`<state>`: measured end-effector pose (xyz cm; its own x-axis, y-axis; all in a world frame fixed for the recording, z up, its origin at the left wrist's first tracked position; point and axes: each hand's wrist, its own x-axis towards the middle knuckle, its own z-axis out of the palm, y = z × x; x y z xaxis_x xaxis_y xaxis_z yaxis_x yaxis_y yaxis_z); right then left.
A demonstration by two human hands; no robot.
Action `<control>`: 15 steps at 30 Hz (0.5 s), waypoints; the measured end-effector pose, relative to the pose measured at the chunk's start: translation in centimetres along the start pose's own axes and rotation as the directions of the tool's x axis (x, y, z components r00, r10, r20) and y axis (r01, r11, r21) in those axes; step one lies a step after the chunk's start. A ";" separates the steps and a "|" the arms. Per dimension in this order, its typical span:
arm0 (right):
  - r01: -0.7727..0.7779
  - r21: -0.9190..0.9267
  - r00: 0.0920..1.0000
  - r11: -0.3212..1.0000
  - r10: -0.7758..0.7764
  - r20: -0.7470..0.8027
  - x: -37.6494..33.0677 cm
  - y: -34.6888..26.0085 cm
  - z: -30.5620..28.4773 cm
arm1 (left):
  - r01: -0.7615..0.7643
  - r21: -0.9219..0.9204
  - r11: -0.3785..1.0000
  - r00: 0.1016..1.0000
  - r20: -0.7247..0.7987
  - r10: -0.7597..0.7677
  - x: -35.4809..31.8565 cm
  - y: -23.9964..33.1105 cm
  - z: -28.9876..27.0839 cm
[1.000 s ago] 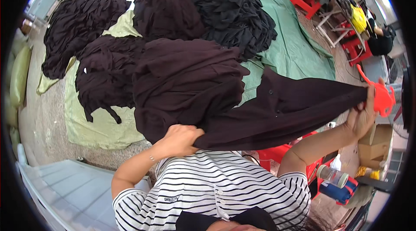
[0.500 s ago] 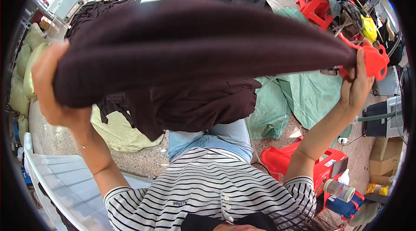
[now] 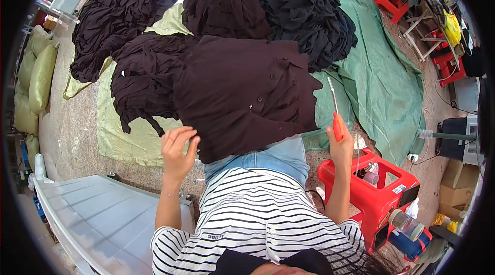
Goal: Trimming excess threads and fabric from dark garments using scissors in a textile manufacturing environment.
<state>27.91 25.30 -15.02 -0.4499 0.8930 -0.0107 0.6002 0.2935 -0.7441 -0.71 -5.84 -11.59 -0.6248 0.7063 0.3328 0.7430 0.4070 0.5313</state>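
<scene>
A dark maroon buttoned garment (image 3: 227,89) lies spread over my lap, with a row of dark buttons and a small white speck on its front. My left hand (image 3: 178,154) is beside its lower left corner, fingers loosely bent and thumb apart, with nothing visible in the grasp. To the right of the garment, my right hand (image 3: 340,143) is closed on the red handle of a pair of scissors (image 3: 337,126). Their silver blade points up and away from me, clear of the cloth.
Dark maroon garment heaps (image 3: 124,22) and a black heap (image 3: 304,12) lie ahead on a green sheet (image 3: 381,79) and yellowish sacking (image 3: 124,138). A red stool (image 3: 330,172) is at my right, a pale ribbed panel (image 3: 118,213) at my left. Another person's hand shows at the top edge.
The maroon garment, stretched up between both hands before, now lies down on my lap. Both hands have come lower and inward; my left hand has let go, while the scissors stay in my right.
</scene>
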 end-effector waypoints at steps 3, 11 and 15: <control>0.138 -0.114 0.988 0.984 -0.128 0.089 -0.9 -3.2 -0.8 | -0.148 -0.288 0.946 0.982 -0.156 0.106 5.3 3.9 3.2; 0.115 0.009 0.969 0.993 -0.114 0.218 -5.0 -7.7 -0.2 | -0.377 -0.266 0.887 0.875 0.214 0.435 12.4 5.8 9.6; 0.114 -0.024 0.956 0.993 -0.103 0.273 -5.9 -8.9 -0.3 | -0.345 -0.265 0.901 0.901 0.176 0.397 12.1 4.9 10.9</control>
<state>25.48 17.52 -8.13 -0.6727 0.7308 -0.1161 0.5609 0.4013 -0.7241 -1.98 11.00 -13.46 -0.2260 0.8996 0.3737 0.8211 -0.0305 0.5700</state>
